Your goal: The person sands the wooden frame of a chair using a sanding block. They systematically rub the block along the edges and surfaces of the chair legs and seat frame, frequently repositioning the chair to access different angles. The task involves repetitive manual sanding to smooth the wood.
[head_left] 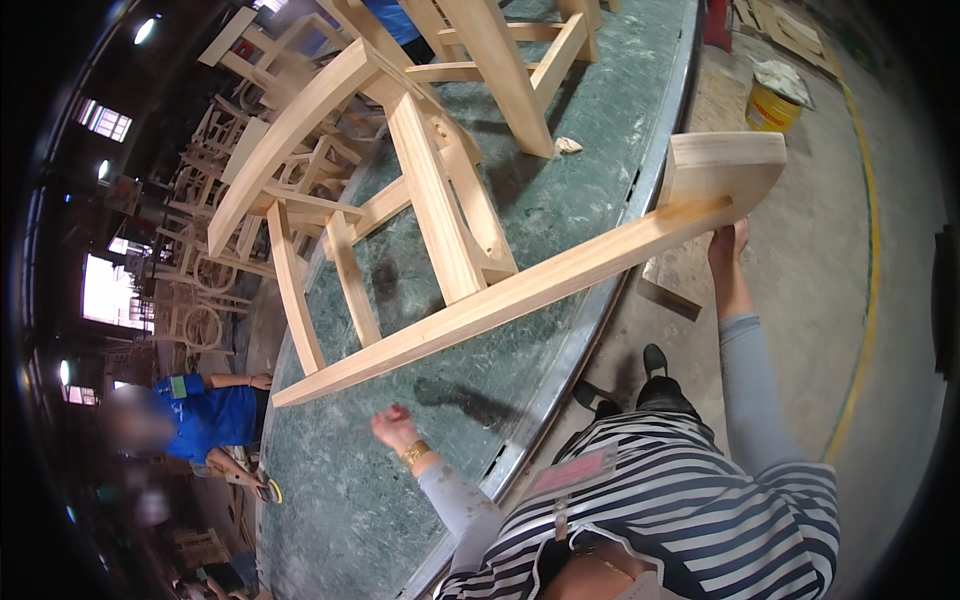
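Observation:
An unfinished pale wooden chair frame (440,210) lies tilted on its side on the green-topped table (350,500). One long leg rail runs from the lower left up to a broad curved end (720,165) that overhangs the table's edge. My right hand (728,248) grips the underside of that end, arm stretched out over the floor. My left hand (396,428), with a gold bracelet at the wrist, hovers over the table below the rail. It holds nothing and its fingers are loosely bent.
A second chair frame (510,60) stands farther back on the table beside a small crumpled rag (567,146). Many chair frames (205,250) are stacked at the left. A person in a blue shirt (215,415) works at the table's left side. A yellow bucket (772,108) stands on the concrete floor.

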The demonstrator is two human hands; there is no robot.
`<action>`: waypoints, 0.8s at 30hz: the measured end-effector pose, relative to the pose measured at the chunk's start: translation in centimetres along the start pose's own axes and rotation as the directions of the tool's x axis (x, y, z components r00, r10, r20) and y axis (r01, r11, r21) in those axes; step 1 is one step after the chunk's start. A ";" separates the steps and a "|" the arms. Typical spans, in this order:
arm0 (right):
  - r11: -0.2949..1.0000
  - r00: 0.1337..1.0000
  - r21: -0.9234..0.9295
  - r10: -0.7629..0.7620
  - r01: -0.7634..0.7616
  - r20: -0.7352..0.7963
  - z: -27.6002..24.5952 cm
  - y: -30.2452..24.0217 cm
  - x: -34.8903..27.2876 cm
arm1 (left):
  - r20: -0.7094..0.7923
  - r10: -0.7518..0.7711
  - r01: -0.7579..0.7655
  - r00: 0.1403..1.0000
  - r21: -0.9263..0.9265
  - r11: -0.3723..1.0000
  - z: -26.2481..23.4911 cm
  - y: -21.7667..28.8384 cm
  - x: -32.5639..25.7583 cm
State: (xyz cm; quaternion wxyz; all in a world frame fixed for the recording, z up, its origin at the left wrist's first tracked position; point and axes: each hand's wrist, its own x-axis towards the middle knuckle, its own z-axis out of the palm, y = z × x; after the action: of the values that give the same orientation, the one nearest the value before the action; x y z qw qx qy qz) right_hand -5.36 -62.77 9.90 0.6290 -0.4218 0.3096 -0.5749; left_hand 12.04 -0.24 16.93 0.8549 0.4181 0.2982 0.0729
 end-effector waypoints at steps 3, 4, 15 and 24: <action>0.996 0.999 -0.073 0.041 -0.042 -0.014 -0.4 -0.9 0.8 | -0.254 -0.290 0.269 0.923 -0.113 0.956 2.8 -5.6 1.8; 0.994 0.999 -0.098 0.042 -0.041 -0.001 -0.2 -1.6 1.0 | -0.193 -0.322 0.304 0.927 -0.116 0.946 3.7 -7.4 1.9; 0.995 0.991 -0.030 0.091 -0.095 -0.101 0.2 -1.7 0.7 | 0.153 0.665 -0.631 0.731 0.522 0.573 7.8 -10.1 1.2; 0.994 0.995 -0.089 0.057 -0.064 -0.077 1.7 -1.0 -0.1 | 0.824 -0.320 -0.839 0.467 0.299 -0.456 7.8 -3.7 2.4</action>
State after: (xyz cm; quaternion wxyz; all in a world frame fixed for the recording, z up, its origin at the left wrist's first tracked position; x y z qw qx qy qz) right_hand -4.36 -62.31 11.53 0.6141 -0.4188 0.3715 -0.5563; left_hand 18.03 -6.95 16.72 0.0727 0.9485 -0.3032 -0.0563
